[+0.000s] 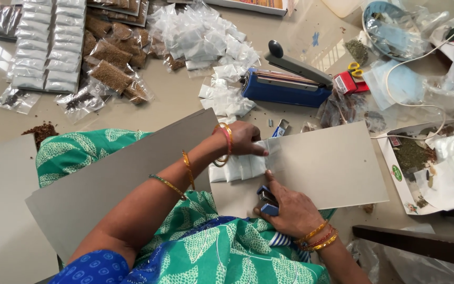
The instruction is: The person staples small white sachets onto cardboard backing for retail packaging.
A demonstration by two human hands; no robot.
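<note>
Green patterned cloth [200, 247] fills the bottom of the view, draped over the person's lap. Right hand [290, 210], at 5 o'clock from centre, is closed around a small blue stapler [267, 199], forefinger stretched up toward the packets. Left hand [245, 139], just above centre, presses fingertips down on a row of small white packets [237, 167] lying on a grey card sheet [332, 163]; hands are apart, one above the packets, one below. A second grey card sheet [106, 184] runs under the left forearm toward 8 o'clock. Blue heat sealer [285, 84] sits at 1 o'clock, loose white packets [227, 97] just left of it, red tool with yellow-handled scissors [352, 79] on its right. Brown seed packets [114, 63] and stacked white sachets [48, 42] lie at 10–11 o'clock; open carton with green herb [413, 158] at 3 o'clock. Judgement: the row looks about to be fastened to the card; best to keep the left fingertips flat so the strip stays square to the card edge, slide the stapler mouth over the packets' top seam only, clear of the contents, and squeeze once firmly. Tabletop [185, 100] is beige.
</note>
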